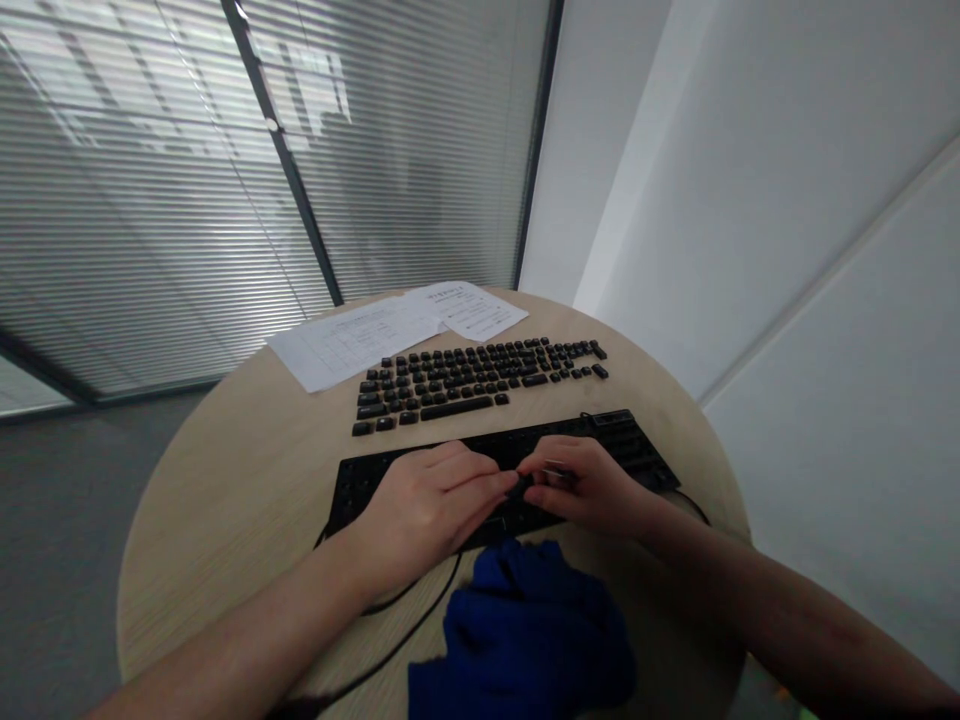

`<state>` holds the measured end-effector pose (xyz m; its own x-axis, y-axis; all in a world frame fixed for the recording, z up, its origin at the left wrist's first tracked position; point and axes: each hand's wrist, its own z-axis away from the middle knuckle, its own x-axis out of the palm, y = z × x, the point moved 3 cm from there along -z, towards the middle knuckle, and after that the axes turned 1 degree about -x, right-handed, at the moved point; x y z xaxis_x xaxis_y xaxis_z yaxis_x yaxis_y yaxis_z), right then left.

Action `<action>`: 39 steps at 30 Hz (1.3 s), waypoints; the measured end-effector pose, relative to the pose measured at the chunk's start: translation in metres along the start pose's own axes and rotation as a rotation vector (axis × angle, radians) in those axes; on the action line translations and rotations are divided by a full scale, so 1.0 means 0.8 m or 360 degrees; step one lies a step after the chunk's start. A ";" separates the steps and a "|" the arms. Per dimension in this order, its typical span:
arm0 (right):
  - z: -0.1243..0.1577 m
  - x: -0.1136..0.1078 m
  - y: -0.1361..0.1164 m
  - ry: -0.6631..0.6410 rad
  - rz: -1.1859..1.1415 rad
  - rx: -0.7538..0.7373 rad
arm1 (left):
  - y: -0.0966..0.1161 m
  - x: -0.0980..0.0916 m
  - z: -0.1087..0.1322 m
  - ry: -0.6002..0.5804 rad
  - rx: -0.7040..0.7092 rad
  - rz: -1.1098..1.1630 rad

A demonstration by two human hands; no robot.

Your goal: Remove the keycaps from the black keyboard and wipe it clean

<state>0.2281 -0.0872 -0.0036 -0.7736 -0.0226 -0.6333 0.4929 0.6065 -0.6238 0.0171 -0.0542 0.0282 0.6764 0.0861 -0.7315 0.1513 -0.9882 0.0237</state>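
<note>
A black keyboard base (pixel 352 482) lies across the table in front of me, with most of its keycaps off. My left hand (pixel 442 490) rests over its middle, fingers pressed together and fingertips pointing right. A small dark piece (pixel 517 487), perhaps a keycap, shows at those fingertips; whether they grip it is unclear. Opposite, my right hand (pixel 581 480) is closed in a pinch, its fingertips nearly meeting the left ones. Between its thumb and fingers shows a thin, shiny tool (pixel 556 470), mostly hidden. Beyond the base, loose black keycaps (pixel 457 408) lie in keyboard-like rows.
Printed paper sheets (pixel 352 345) lie at the far side of the round wooden table (pixel 202 510). A blue cloth (pixel 532 635) is bunched at the near edge. A black cable (pixel 405 640) runs beside it. Behind stand blinds (pixel 420 150) and a white wall (pixel 750 220).
</note>
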 end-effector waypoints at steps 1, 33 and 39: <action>0.000 0.001 0.001 -0.0004 -0.0026 0.0007 | 0.001 0.000 0.000 -0.0010 0.0007 0.0009; -0.092 -0.045 0.155 -0.0253 0.0790 0.0703 | -0.058 0.021 0.016 -0.0492 -0.0612 0.0148; -0.088 -0.039 0.161 -0.0335 0.0868 0.0684 | -0.059 0.027 0.016 -0.0535 -0.0627 0.0201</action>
<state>0.2879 0.0475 -0.0321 -0.3011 0.0153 -0.9535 0.9333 0.2099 -0.2914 0.0151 -0.0072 0.0029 0.4485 -0.1394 -0.8829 0.3867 -0.8603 0.3323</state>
